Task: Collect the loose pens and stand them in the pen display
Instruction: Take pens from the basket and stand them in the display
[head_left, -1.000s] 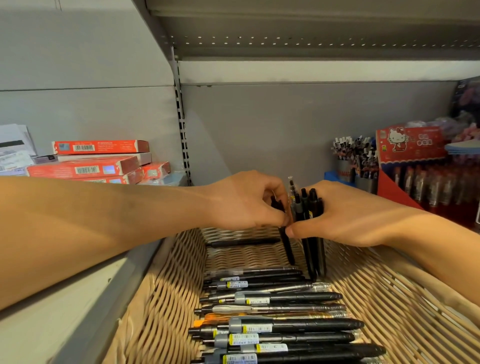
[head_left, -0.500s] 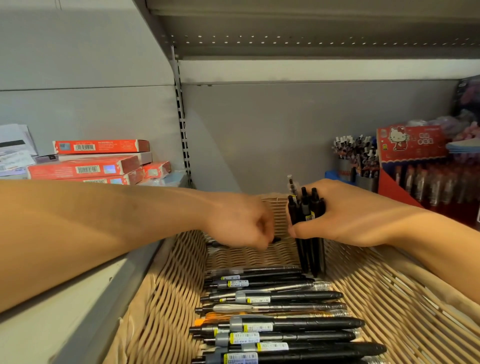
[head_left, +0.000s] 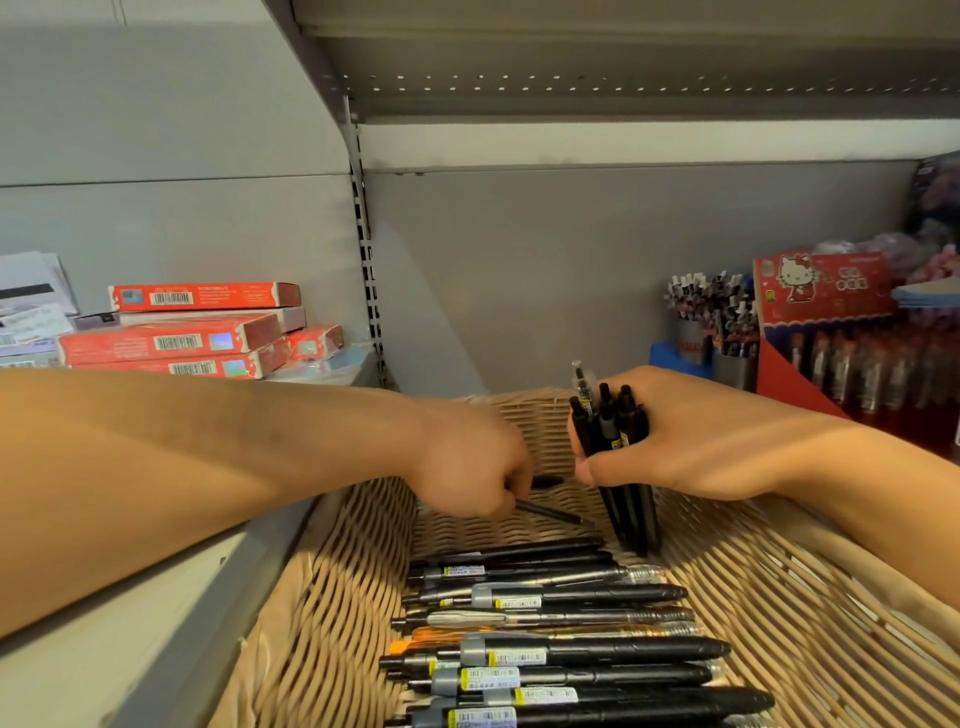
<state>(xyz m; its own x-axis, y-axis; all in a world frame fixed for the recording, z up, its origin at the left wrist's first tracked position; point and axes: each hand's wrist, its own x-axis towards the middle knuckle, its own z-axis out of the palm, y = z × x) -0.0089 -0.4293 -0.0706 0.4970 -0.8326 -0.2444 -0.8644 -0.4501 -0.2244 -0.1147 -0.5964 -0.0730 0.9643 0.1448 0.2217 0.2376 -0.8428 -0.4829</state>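
Your right hand (head_left: 691, 441) grips a bundle of black pens (head_left: 613, 447) upright near the wicker basket's (head_left: 332, 597) far edge, keeping them gathered while your left hand (head_left: 467, 462) pinches another loose pen (head_left: 550, 513) off its bottom.

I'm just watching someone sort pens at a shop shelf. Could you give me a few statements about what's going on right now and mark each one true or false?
1. The right hand grips a bundle of black pens held upright. True.
2. The left hand lies flat and open on the shelf. False: its fingers are curled round a loose black pen at the far end of the wicker basket.
3. A row of pens lies on its side in the basket. True.
4. The red boxes are stacked to the right of the basket. False: they are stacked on the left; a red cartoon-cat display stands on the right.
5. The basket is made of metal wire. False: it is woven wicker.
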